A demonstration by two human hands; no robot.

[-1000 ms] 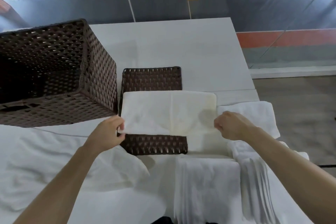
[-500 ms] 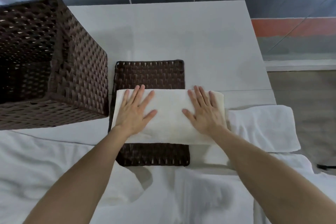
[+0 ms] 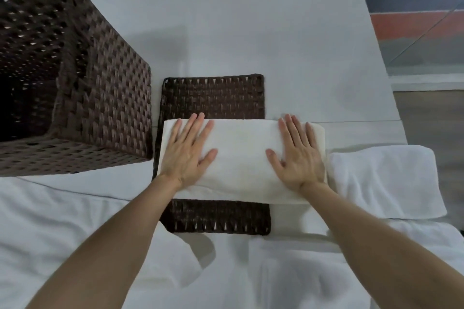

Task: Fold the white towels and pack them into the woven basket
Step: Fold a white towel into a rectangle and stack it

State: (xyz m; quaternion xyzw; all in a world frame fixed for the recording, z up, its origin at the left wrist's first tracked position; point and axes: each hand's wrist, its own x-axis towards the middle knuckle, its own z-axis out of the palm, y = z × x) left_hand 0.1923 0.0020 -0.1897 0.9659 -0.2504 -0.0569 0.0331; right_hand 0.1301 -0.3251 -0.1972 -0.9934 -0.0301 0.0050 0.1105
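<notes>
A folded white towel [image 3: 241,155] lies across a flat dark woven lid [image 3: 213,95] in the middle of the table. My left hand [image 3: 187,153] rests flat on the towel's left part, fingers spread. My right hand [image 3: 298,155] lies flat on its right part, fingers also spread. Neither hand grips anything. The tall dark woven basket [image 3: 105,98] stands at the left, its dark inside showing no towels. A second folded white towel [image 3: 384,180] lies just right of the one under my hands.
Loose white towels [image 3: 50,221] are spread over the near side of the white table [image 3: 251,32], left, middle and right. The table's right edge drops to a wooden floor [image 3: 431,120]. Beyond the far edge is dark flooring.
One second ago both hands pinched the towel's ends. They then laid flat on top of it, and since half a second ago they have spread slightly apart toward the towel's ends.
</notes>
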